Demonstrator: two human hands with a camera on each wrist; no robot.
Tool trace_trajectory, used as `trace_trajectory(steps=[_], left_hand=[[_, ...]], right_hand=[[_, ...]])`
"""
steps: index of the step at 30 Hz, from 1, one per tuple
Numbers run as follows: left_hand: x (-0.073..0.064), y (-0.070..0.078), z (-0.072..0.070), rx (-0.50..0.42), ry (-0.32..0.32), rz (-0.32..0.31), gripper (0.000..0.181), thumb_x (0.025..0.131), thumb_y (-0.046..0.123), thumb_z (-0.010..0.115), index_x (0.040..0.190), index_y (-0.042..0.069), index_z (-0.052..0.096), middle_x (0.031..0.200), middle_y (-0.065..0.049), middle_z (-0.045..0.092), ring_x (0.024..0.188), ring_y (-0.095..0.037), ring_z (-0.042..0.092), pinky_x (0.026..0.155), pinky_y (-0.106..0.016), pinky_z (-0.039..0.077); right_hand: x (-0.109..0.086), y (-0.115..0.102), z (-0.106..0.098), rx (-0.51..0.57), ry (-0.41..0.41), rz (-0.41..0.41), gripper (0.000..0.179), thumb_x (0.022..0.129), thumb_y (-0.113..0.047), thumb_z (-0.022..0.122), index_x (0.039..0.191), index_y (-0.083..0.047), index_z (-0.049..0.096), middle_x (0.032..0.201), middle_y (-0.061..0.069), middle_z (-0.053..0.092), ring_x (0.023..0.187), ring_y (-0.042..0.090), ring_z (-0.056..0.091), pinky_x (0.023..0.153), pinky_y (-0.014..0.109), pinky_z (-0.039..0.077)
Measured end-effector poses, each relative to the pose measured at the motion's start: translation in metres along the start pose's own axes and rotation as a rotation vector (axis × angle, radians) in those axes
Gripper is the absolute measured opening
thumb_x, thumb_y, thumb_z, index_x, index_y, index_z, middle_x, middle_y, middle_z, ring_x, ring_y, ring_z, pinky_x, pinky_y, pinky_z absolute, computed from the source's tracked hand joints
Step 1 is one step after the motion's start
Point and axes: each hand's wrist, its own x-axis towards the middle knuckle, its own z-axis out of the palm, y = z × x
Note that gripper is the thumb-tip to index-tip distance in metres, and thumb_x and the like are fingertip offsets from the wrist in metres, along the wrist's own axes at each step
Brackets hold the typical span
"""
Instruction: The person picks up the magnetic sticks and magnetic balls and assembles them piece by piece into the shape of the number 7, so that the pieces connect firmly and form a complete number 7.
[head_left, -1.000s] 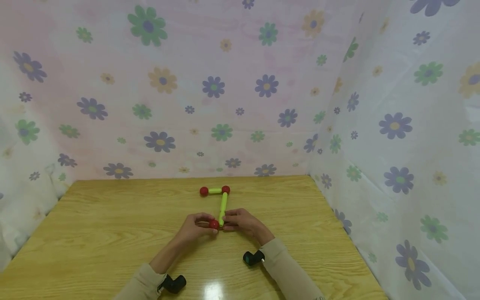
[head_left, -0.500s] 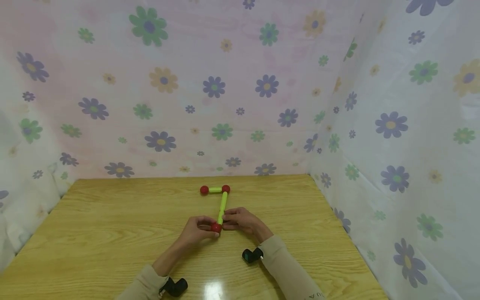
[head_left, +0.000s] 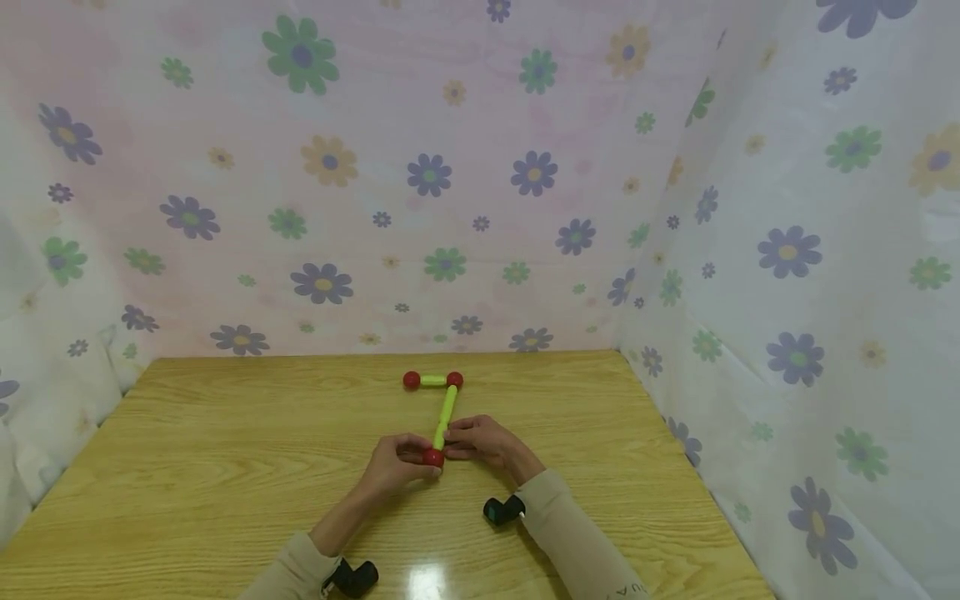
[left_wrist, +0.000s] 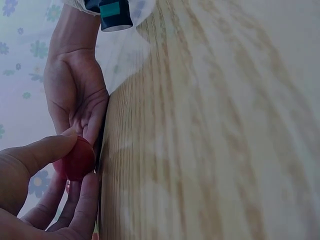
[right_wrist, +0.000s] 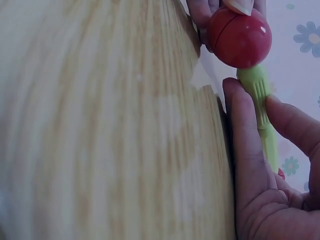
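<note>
My left hand (head_left: 392, 467) pinches a red ball (head_left: 433, 458) between thumb and fingers, low over the table. This ball meets the near end of a long yellow-green rod (head_left: 446, 417). My right hand (head_left: 483, 442) grips that rod near the ball, its thumb on one side and fingers on the other, as the right wrist view shows on the ribbed rod (right_wrist: 260, 95). At the rod's far end sits a second red ball (head_left: 454, 380). From it a short yellow-green rod (head_left: 432, 380) runs left to a third red ball (head_left: 412, 381).
The pieces lie on a wood-grain table (head_left: 225, 467). A flower-print cloth (head_left: 480, 275) hangs behind its back edge and along both sides. Black wrist cameras sit at the left cuff (head_left: 357, 577) and right cuff (head_left: 504, 510).
The near red ball, first beside the long rod's end, has moved slightly right and toward me and now caps that end. My right hand has kept its hold on the rod.
</note>
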Motion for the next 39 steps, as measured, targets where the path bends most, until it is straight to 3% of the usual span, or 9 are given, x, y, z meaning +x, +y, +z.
trace_trajectory(steps=[9, 23, 32, 39], left_hand=[[0.001, -0.003, 0.004, 0.030, 0.037, -0.011, 0.039, 0.077, 0.000, 0.087, 0.110, -0.007, 0.068, 0.104, -0.016, 0.072, 0.093, -0.025, 0.071, 0.080, -0.034, 0.059], [-0.004, 0.002, 0.011, 0.043, 0.086, -0.002, 0.038, 0.075, -0.001, 0.087, 0.108, -0.007, 0.069, 0.102, -0.017, 0.072, 0.092, -0.027, 0.070, 0.078, -0.032, 0.058], [0.000, 0.002, 0.007, 0.072, 0.069, -0.011, 0.035, 0.079, 0.005, 0.087, 0.108, -0.004, 0.071, 0.103, -0.013, 0.072, 0.094, -0.025, 0.071, 0.083, -0.036, 0.059], [0.001, 0.001, 0.003, 0.040, 0.062, -0.018, 0.032, 0.080, 0.005, 0.087, 0.107, -0.006, 0.072, 0.102, -0.014, 0.074, 0.093, -0.025, 0.072, 0.081, -0.034, 0.059]], right_hand=[[-0.002, 0.000, 0.001, 0.005, 0.002, -0.006, 0.037, 0.103, -0.008, 0.060, 0.134, 0.012, 0.055, 0.109, 0.017, 0.073, 0.091, 0.015, 0.073, 0.087, 0.030, 0.060], [-0.005, 0.005, 0.003, 0.033, 0.044, -0.034, 0.040, 0.103, -0.006, 0.059, 0.137, 0.014, 0.052, 0.118, 0.022, 0.069, 0.096, 0.017, 0.073, 0.091, 0.032, 0.058], [-0.003, 0.001, 0.007, 0.021, 0.089, -0.038, 0.039, 0.101, -0.007, 0.063, 0.135, 0.013, 0.057, 0.115, 0.020, 0.071, 0.091, 0.015, 0.074, 0.087, 0.030, 0.059], [-0.003, 0.001, 0.008, 0.029, 0.099, -0.028, 0.038, 0.101, -0.005, 0.063, 0.134, 0.012, 0.058, 0.112, 0.019, 0.072, 0.091, 0.016, 0.074, 0.086, 0.029, 0.060]])
